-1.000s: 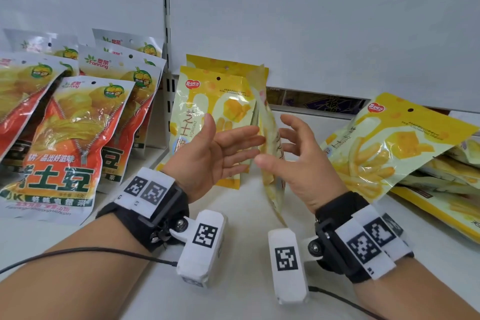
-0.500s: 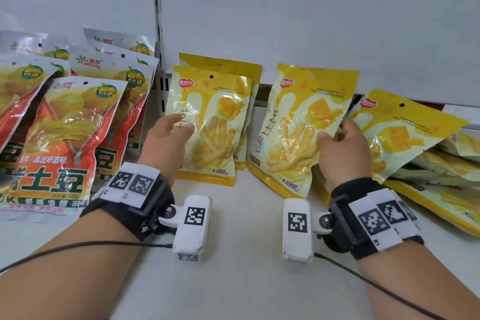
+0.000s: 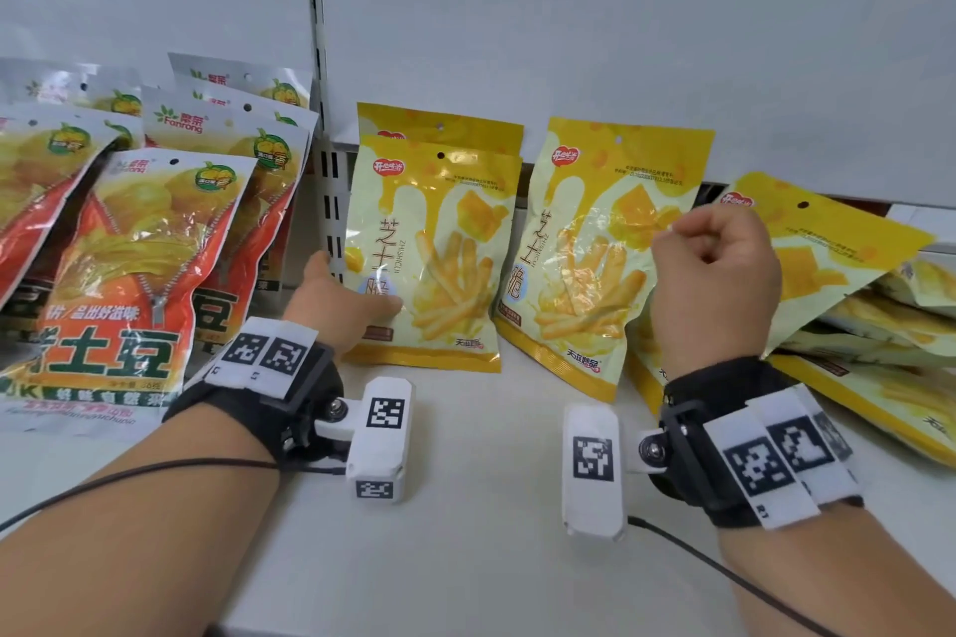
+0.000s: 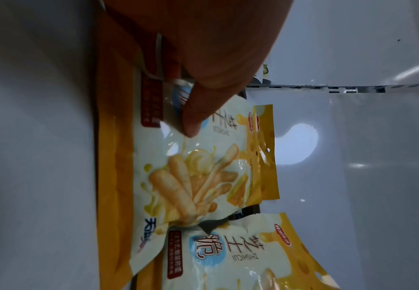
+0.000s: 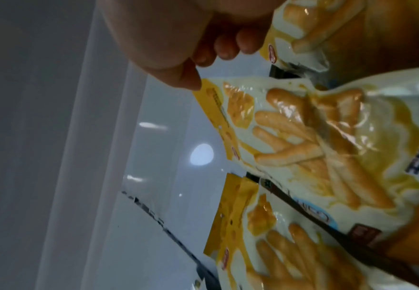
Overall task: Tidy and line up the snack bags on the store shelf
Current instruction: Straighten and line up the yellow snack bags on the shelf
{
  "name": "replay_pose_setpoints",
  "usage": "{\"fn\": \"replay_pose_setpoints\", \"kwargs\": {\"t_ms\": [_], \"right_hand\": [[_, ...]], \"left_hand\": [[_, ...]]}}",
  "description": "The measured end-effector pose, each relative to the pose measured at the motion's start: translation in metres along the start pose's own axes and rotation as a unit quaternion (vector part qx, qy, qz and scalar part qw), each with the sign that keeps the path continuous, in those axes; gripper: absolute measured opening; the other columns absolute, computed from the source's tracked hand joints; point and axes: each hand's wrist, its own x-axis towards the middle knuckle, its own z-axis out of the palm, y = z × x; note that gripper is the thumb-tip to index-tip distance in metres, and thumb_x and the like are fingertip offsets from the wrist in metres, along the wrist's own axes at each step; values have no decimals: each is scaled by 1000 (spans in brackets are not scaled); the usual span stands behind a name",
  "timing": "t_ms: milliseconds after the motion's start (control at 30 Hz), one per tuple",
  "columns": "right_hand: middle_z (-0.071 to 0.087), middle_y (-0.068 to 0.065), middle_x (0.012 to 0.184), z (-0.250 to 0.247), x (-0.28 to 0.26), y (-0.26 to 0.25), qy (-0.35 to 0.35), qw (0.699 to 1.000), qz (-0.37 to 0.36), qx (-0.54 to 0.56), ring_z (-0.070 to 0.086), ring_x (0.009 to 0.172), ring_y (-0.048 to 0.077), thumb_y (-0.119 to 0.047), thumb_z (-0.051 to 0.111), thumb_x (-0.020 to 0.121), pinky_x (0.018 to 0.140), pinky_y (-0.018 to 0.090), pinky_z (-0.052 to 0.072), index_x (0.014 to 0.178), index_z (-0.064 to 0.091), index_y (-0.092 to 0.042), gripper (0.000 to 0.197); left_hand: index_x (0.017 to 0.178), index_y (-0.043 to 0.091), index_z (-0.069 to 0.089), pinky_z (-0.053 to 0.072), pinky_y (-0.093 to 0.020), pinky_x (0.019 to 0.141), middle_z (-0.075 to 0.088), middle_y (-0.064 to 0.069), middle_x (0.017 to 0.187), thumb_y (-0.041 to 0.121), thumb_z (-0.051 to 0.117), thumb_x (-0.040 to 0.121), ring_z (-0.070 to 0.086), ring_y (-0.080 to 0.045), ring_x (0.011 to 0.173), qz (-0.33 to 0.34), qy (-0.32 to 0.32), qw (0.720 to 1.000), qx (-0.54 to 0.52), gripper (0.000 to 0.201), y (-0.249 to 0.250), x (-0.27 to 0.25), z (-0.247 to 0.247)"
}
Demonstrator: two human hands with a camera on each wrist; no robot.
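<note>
Two yellow cheese-stick bags stand one behind the other against the back wall; the front bag (image 3: 439, 248) (image 4: 191, 176) hides most of the rear bag (image 3: 439, 119). My left hand (image 3: 336, 297) (image 4: 203, 49) pinches the front bag's lower left edge, thumb on its face and fingers behind. A second upright yellow bag (image 3: 595, 248) (image 5: 315, 127) leans a little to the right beside them. My right hand (image 3: 714, 274) (image 5: 169, 39) hovers at that bag's right edge with fingers curled, holding nothing. A tilted yellow bag (image 3: 827, 254) lies behind the right hand.
Orange-red potato snack bags (image 3: 145, 248) stand in rows at the left, past the slotted shelf upright (image 3: 323, 145). Several yellow bags (image 3: 879, 326) lie flat in a pile at the right. White shelf board (image 3: 491, 507) stretches in front of the bags.
The right hand set a yellow bag upright beside the left pair, then let go of its right edge and curled its fingers. The left hand moved onto the front bag's left edge.
</note>
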Motion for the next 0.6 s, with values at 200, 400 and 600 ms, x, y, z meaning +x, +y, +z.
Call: {"fn": "replay_pose_setpoints", "kwargs": {"t_ms": [200, 400, 600], "right_hand": [[62, -6, 70, 17, -18, 2, -249, 964, 89, 40, 59, 63, 9, -6, 61, 84, 53, 22, 49, 81, 60, -28, 22], [60, -5, 108, 23, -22, 14, -290, 944, 158, 18, 60, 101, 14, -16, 68, 82, 88, 37, 52, 107, 54, -28, 31], [59, -13, 100, 22, -22, 20, -323, 931, 167, 34, 60, 94, 0, -18, 72, 80, 80, 23, 49, 126, 48, -25, 53]], "left_hand": [[92, 20, 65, 57, -45, 78, 73, -3, 88, 7, 74, 78, 71, -28, 86, 64, -56, 974, -208, 21, 4, -4, 5], [97, 14, 58, 57, -30, 56, 76, -2, 86, 3, 66, 83, 73, -19, 78, 96, -102, 932, -335, 19, 12, -9, 1], [103, 11, 56, 56, -32, 52, 76, -3, 86, 10, 67, 71, 73, -18, 76, 105, -159, 900, -391, 34, 16, -17, 0]]}}
